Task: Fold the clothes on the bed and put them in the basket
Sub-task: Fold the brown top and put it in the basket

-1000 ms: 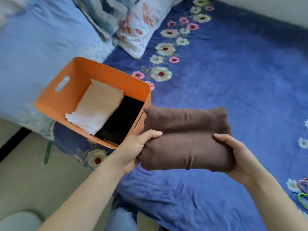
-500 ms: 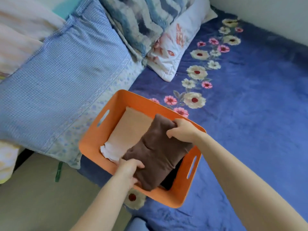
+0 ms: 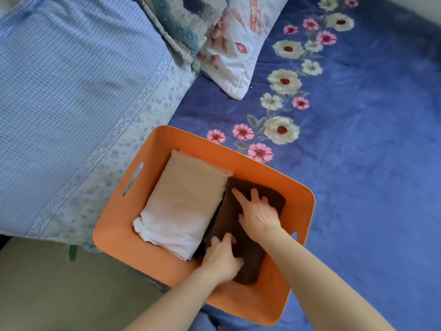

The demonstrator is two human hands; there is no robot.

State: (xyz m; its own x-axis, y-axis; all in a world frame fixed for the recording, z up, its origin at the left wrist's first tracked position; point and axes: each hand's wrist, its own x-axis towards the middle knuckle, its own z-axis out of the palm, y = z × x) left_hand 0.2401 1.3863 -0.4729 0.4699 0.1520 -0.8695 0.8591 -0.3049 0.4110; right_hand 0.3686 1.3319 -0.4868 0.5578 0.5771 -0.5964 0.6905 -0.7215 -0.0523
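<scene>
- A blue floral blanket [image 3: 358, 163] fills the right of the frame.
- An orange basket [image 3: 241, 304] sits at lower centre.
- A folded cream garment [image 3: 183, 206] lies in its left half.
- A folded brown garment [image 3: 248, 259] lies beside it, right half.
- The right hand [image 3: 259, 212] presses flat, fingers spread, on its upper end.
- The left hand [image 3: 222, 258] rests open-fingered on its lower end.

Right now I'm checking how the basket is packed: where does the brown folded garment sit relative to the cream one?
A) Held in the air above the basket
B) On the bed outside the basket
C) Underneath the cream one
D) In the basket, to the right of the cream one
D: the brown garment lies inside the orange basket, right of the cream garment, with the left hand and right hand pressing on it.
</scene>
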